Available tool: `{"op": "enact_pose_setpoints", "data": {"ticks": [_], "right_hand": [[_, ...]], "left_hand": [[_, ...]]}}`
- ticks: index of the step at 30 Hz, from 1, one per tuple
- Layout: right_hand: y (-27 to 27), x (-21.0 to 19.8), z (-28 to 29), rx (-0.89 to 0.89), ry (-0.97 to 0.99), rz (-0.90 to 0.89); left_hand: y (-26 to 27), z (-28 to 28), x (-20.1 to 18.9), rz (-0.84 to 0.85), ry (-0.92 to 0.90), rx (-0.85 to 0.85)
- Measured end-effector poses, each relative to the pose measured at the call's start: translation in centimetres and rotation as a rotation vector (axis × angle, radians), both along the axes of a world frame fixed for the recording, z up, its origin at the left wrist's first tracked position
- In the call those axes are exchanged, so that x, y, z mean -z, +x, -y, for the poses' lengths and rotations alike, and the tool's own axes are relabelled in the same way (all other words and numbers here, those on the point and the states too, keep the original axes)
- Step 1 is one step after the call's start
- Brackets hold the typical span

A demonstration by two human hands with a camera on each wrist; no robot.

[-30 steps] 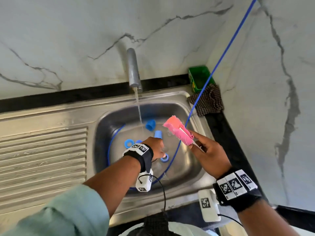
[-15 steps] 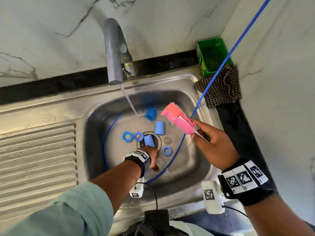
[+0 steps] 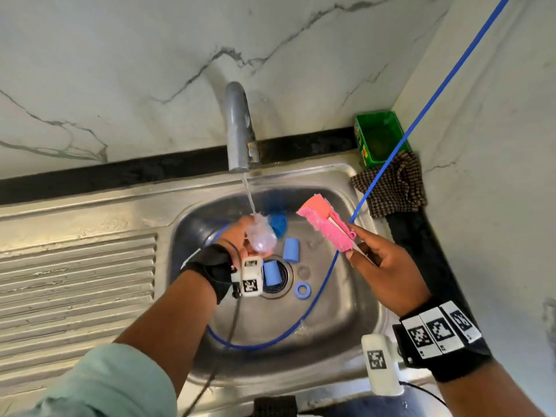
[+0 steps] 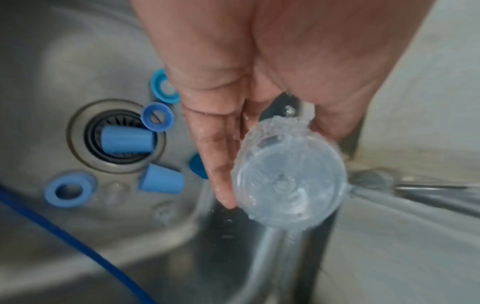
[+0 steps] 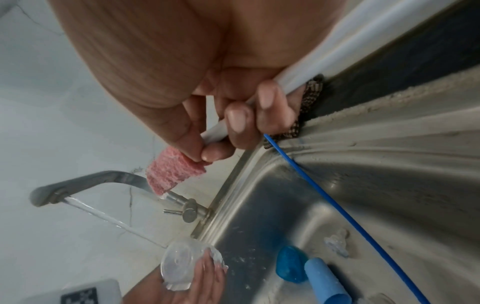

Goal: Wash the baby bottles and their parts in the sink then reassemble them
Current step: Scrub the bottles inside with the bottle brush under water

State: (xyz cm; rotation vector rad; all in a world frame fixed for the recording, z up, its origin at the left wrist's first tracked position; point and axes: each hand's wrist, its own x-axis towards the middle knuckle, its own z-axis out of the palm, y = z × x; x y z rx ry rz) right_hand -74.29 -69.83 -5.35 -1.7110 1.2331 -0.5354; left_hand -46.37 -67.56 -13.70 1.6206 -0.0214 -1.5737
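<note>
Clear bottle (image 3: 261,236) rinsing above sink rim (image 3: 210,188).

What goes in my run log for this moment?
left hand: holds clear bottle under tap stream | right hand: grips sponge brush | blue parts: in sink

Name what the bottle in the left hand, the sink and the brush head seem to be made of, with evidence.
Bottle: clear, probably plastic; the background shows through its base.
Sink: brushed metal, likely stainless steel; grey sheen and reflections.
Brush head: pink sponge or foam, apparently; matte, rough, ragged edges.
</note>
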Motion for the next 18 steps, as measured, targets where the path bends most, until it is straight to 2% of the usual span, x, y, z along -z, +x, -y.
{"op": "enact_pose_setpoints", "data": {"ticks": [3, 5, 11, 18], "right_hand": [[0.0, -1.4, -0.8, -0.007, -0.028, 0.036], [0.0, -2.1, -1.3, -0.014, -0.051, 0.040], [-0.1, -3.7, -3.9, -0.036, -0.096, 0.077], [1.3, -5.4, -8.7, 0.030, -0.119, 0.206]], "left_hand": [[1.5, 1.2, -3.2, -0.298, -0.112, -0.188], [1.6, 1.3, -5.1, -0.392, -0.165, -0.254], [0.9, -1.0, -8.9, -0.456, -0.259, -0.313], [-1.6, -7.5, -11.3, -0.336, -0.241, -0.164]]}}
